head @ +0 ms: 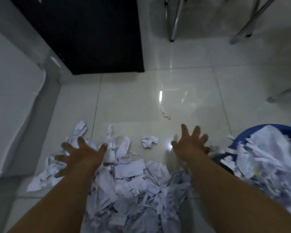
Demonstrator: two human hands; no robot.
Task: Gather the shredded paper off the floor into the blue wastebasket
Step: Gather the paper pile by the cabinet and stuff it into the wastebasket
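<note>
A heap of white shredded paper (133, 187) covers the tiled floor between my forearms and spreads to the lower left. The blue wastebasket (265, 130) stands at the right edge, piled high with paper scraps (265, 158). My left hand (81, 156) hovers over the far left part of the heap, fingers spread, holding nothing. Spread and empty too, my right hand (191, 143) is over bare floor just left of the wastebasket. A crumpled ball of paper (149, 141) lies apart between my hands, and a thin strip (165, 114) lies farther out.
A black cabinet (91, 36) stands on the floor at the back left. A white panel with a cable (12, 101) runs along the left. Chrome chair legs (174, 21) stand at the back right, and another leg (284, 94) at the right edge.
</note>
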